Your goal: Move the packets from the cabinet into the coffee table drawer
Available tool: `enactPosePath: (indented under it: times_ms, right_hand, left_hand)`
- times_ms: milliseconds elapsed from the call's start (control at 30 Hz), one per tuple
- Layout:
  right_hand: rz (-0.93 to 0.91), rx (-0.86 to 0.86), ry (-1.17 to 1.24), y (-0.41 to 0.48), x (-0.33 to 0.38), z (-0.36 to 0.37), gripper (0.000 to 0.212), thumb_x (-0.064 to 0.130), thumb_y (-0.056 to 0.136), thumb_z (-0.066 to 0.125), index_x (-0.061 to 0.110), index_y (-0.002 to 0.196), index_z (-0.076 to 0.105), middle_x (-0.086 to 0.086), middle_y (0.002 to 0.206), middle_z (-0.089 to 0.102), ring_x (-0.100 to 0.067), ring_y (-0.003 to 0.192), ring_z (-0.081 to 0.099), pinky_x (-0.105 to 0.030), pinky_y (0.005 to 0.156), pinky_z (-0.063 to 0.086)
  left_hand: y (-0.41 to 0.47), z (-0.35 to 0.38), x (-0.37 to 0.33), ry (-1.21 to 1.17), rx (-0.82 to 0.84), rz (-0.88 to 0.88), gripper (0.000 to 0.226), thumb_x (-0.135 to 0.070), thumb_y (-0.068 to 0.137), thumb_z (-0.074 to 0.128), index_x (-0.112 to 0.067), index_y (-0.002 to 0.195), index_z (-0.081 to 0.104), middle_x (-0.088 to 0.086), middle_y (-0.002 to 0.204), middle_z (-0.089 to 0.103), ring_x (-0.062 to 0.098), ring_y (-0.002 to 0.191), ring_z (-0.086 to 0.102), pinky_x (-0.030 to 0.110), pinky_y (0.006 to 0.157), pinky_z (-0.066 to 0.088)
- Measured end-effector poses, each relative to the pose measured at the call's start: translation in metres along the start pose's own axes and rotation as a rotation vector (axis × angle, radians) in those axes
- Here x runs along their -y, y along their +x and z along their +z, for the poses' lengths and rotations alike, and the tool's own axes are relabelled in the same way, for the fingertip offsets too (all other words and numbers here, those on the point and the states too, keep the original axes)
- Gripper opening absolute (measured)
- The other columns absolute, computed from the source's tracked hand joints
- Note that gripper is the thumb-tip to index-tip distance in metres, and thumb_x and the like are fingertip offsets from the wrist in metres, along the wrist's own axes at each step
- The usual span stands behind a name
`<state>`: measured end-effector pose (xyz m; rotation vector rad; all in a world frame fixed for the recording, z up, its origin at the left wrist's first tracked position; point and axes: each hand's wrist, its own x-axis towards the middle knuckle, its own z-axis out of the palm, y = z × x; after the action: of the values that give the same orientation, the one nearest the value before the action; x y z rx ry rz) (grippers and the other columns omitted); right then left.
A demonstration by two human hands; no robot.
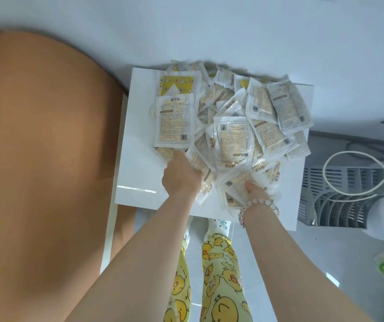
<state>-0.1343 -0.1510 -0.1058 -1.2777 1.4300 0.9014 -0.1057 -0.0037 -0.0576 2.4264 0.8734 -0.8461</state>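
Note:
A heap of several clear and yellow packets lies on top of a white cabinet. My left hand reaches into the near left side of the heap, its fingers curled around a few packets. My right hand, with a bead bracelet on the wrist, grips packets at the near edge of the heap. The fingertips of both hands are hidden under the packets. No coffee table drawer is in view.
A tan rounded sofa back stands left of the cabinet. On the right, a grey slatted unit with a white cable sits on the floor. A white wall lies behind. My legs in yellow patterned trousers stand below.

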Motion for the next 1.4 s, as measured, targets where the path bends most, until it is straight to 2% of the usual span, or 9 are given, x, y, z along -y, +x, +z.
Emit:
enactPosePath:
  times_ms: [167, 267, 400, 533, 733, 833, 933, 1233, 1400]
  right_hand:
    - [0.006, -0.056, 0.092, -0.021, 0.001, 0.004, 0.067, 0.055, 0.087, 0.055, 0.002, 0.128, 0.049, -0.007, 0.114, 0.057, -0.022, 0.102, 0.057, -0.036, 0.103, 0.041]
    - [-0.068, -0.050, 0.272, -0.059, 0.022, 0.009, 0.071, 0.054, 0.077, 0.068, 0.009, 0.129, 0.050, -0.006, 0.122, 0.059, -0.025, 0.096, 0.061, -0.039, 0.075, 0.051]
    - [-0.257, -0.019, 0.437, -0.087, 0.061, 0.000, 0.122, 0.058, 0.020, 0.087, 0.015, 0.128, 0.051, -0.002, 0.118, 0.064, -0.028, 0.096, 0.067, -0.046, 0.090, 0.051]
    - [-0.397, 0.096, 0.388, -0.162, 0.096, -0.009, 0.053, 0.040, 0.074, 0.074, 0.008, 0.113, 0.057, -0.004, 0.100, 0.065, -0.021, 0.078, 0.066, -0.041, 0.084, 0.054]
    - [-0.578, 0.117, 0.290, -0.244, 0.129, -0.039, 0.039, 0.031, 0.071, 0.075, 0.012, 0.100, 0.056, -0.003, 0.098, 0.063, -0.011, 0.062, 0.067, -0.022, 0.050, 0.057]
    - [-0.631, 0.006, 0.244, -0.284, 0.141, -0.068, 0.082, 0.048, 0.036, 0.078, 0.015, 0.109, 0.063, -0.006, 0.106, 0.068, -0.020, 0.077, 0.070, -0.035, 0.062, 0.059]
    - [-0.714, -0.014, 0.308, -0.328, 0.133, -0.093, 0.052, 0.036, 0.059, 0.078, 0.014, 0.105, 0.067, -0.006, 0.102, 0.070, -0.021, 0.069, 0.071, -0.036, 0.064, 0.060]
    - [-0.743, -0.144, 0.500, -0.388, 0.072, -0.166, 0.022, 0.031, 0.080, 0.070, 0.011, 0.090, 0.065, -0.002, 0.082, 0.069, -0.013, 0.051, 0.066, -0.028, 0.064, 0.058]
    - [-0.691, -0.288, 0.719, -0.390, 0.003, -0.230, 0.078, 0.045, 0.038, 0.082, 0.014, 0.108, 0.066, -0.003, 0.093, 0.074, -0.019, 0.075, 0.073, -0.037, 0.074, 0.059]
  left_hand:
    - [-0.007, -0.031, -0.005, -0.044, 0.045, 0.065, 0.035, -0.020, 0.082, 0.067, -0.011, 0.109, 0.046, 0.003, 0.094, 0.053, 0.022, 0.080, 0.049, 0.030, 0.063, 0.042]
    - [-0.016, -0.060, -0.018, -0.113, 0.069, 0.103, 0.042, -0.023, 0.080, 0.071, -0.013, 0.114, 0.048, 0.003, 0.099, 0.057, 0.023, 0.086, 0.055, 0.032, 0.067, 0.049]
    - [-0.027, -0.110, -0.035, -0.165, 0.065, 0.186, 0.051, -0.025, 0.079, 0.071, -0.013, 0.123, 0.048, -0.001, 0.102, 0.055, 0.020, 0.091, 0.052, 0.027, 0.065, 0.045]
    - [-0.038, -0.165, -0.049, -0.178, 0.034, 0.293, 0.037, -0.030, 0.075, 0.073, -0.015, 0.104, 0.055, -0.002, 0.092, 0.059, 0.017, 0.085, 0.056, 0.020, 0.048, 0.034]
    - [-0.075, -0.241, -0.078, -0.325, 0.073, 0.431, 0.025, -0.022, 0.071, 0.076, -0.010, 0.091, 0.065, 0.003, 0.083, 0.065, 0.021, 0.082, 0.065, 0.031, 0.066, 0.053]
    - [-0.098, -0.278, -0.098, -0.444, 0.162, 0.494, 0.022, -0.021, 0.070, 0.081, -0.014, 0.082, 0.063, 0.004, 0.082, 0.066, 0.020, 0.071, 0.064, 0.031, 0.062, 0.055]
    - [-0.120, -0.302, -0.116, -0.487, 0.206, 0.578, 0.022, -0.017, 0.070, 0.081, -0.014, 0.082, 0.064, 0.008, 0.090, 0.069, 0.024, 0.082, 0.068, 0.036, 0.076, 0.058]
    - [-0.199, -0.297, -0.175, -0.408, 0.366, 0.840, 0.016, -0.016, 0.074, 0.078, -0.017, 0.077, 0.062, 0.001, 0.076, 0.068, 0.013, 0.063, 0.066, 0.019, 0.048, 0.052]
    - [-0.264, -0.250, -0.203, -0.279, 0.549, 0.997, 0.017, -0.017, 0.073, 0.080, -0.014, 0.082, 0.066, 0.005, 0.084, 0.071, 0.017, 0.072, 0.069, 0.025, 0.064, 0.057]
